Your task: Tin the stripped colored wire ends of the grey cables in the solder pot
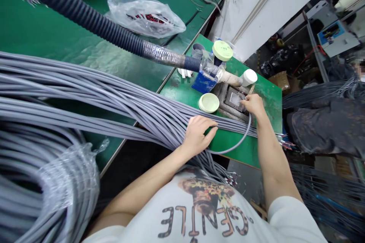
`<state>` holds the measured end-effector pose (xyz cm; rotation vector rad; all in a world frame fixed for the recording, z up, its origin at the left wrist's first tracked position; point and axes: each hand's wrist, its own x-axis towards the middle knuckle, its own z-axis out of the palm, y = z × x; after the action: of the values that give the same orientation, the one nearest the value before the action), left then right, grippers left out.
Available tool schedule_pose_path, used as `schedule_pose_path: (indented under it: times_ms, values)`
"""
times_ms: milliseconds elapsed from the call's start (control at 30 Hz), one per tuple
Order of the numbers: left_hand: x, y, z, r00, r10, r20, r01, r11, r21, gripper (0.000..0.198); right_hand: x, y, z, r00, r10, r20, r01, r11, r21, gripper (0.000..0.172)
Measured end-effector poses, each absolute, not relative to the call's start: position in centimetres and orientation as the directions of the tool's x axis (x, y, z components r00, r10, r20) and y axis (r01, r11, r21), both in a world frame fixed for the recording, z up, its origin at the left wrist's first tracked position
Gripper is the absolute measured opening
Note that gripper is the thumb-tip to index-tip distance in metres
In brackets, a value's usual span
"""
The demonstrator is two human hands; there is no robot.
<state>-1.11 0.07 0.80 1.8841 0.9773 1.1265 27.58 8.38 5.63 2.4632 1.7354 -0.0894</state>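
Note:
My right hand is closed in a pinch on the end of a grey cable. It holds that end at the right side of what looks like a solder pot, a square dark block with a shiny silvery patch in its middle. The cable loops down from my fingers towards the bundle. My left hand rests on the bundle of grey cables, its thumb and fingers apart. A shallow pale-yellow dish stands just beyond it. My fingers partly hide the cable's tip.
A dark ribbed hose crosses above the bench and ends over the pot. Around it stand a blue box, a yellow-lidded tub and a white cup. Coiled cables lie left. Another person is at the right.

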Motion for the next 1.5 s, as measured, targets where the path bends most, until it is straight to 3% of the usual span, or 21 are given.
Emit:
schedule_pose_path:
  times_ms: [300, 400, 567, 700, 900, 1133, 1267, 1400, 1500]
  values:
    - [-1.1, 0.1, 0.8, 0.322, 0.872, 0.368, 0.227, -0.449, 0.865, 0.014, 27.2, 8.5, 5.7, 0.336, 0.936, -0.107, 0.942, -0.333, 0.044, 0.02]
    - [-1.1, 0.1, 0.8, 0.32, 0.873, 0.368, 0.226, -0.447, 0.865, 0.014, 26.6, 7.1, 7.5, 0.29, 0.956, -0.044, 0.951, -0.293, -0.101, 0.029]
    - [-1.1, 0.1, 0.9, 0.326, 0.87, 0.37, 0.234, -0.453, 0.86, 0.013, 23.9, 2.7, 11.6, 0.232, 0.972, -0.027, 0.851, -0.217, -0.479, 0.035]
    - [-1.2, 0.1, 1.0, 0.339, 0.871, 0.357, 0.249, -0.448, 0.858, 0.014, 21.5, -1.0, 13.5, 0.231, 0.973, -0.027, 0.765, -0.199, -0.613, 0.031]
    - [-1.1, -0.2, 1.1, 0.3, 0.894, 0.333, 0.191, -0.398, 0.897, 0.013, 18.9, -4.3, 13.9, 0.203, 0.979, -0.036, 0.694, -0.169, -0.699, 0.027]
    - [-0.1, -1.0, 3.9, 0.305, 0.94, 0.152, -0.193, -0.095, 0.977, 0.013, 16.9, -5.7, 13.5, 0.149, 0.986, -0.072, 0.66, -0.153, -0.736, 0.021]
    - [0.8, -1.0, 5.4, 0.375, 0.925, 0.064, -0.328, 0.067, 0.942, 0.018, 16.5, -5.8, 13.2, 0.091, 0.994, -0.068, 0.657, -0.111, -0.746, 0.02]
    - [1.7, -1.1, 5.8, 0.457, 0.888, -0.046, -0.474, 0.287, 0.832, 0.019, 16.3, -5.8, 12.7, 0.042, 0.998, -0.056, 0.673, -0.07, -0.736, 0.021]
    - [2.1, -1.3, 5.9, 0.455, 0.887, -0.072, -0.54, 0.339, 0.771, 0.018, 16.1, -5.9, 12.6, 0.05, 0.998, -0.043, 0.691, -0.066, -0.72, 0.022]
